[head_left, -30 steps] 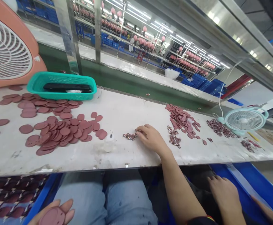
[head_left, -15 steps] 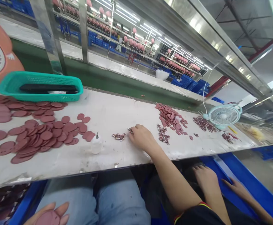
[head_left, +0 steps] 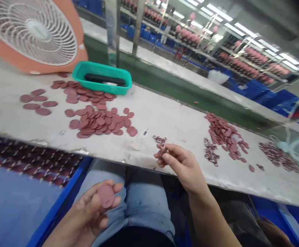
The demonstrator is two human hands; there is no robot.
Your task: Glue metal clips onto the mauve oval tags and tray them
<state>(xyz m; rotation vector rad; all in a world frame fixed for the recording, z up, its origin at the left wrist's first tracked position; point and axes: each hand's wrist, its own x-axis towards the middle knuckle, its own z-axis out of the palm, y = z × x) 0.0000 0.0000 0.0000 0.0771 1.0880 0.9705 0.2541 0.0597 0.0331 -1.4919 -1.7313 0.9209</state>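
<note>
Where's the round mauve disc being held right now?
In the head view, the round mauve disc is in the left hand, above the jeans, below the white workbench edge and left of the right hand.

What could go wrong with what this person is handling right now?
The right hand pinches tiny shiny pieces beyond the bench, so one might slip onto the jeans. The left hand holds a pink disc in loosely curled fingers, so it could drop. The orange fan, if running, might disturb the loose discs.
</note>
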